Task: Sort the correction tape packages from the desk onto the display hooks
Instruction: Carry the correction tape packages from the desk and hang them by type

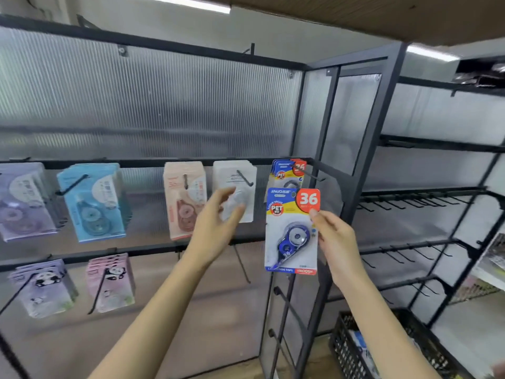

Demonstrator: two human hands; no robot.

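My right hand (334, 236) pinches the right edge of a blue correction tape package (291, 231) marked "36", held upright just below a hook (311, 173) that carries a few matching blue packages (288, 172). My left hand (218, 222) is raised with relaxed, spread fingers in front of the white packages (236, 187) on the neighbouring hook, holding nothing. Other hooks on the same rail carry pink-beige packages (184, 198), teal packages (94, 201) and lilac packages (21, 201).
The lower rail holds panda-print packages in lilac (45, 287) and pink (110, 281), plus a bare hook (241, 262). A black frame post (358, 187) stands right of the held package. Bare hook rows (410, 203) fill the right rack. A black crate (363, 351) sits at the bottom right.
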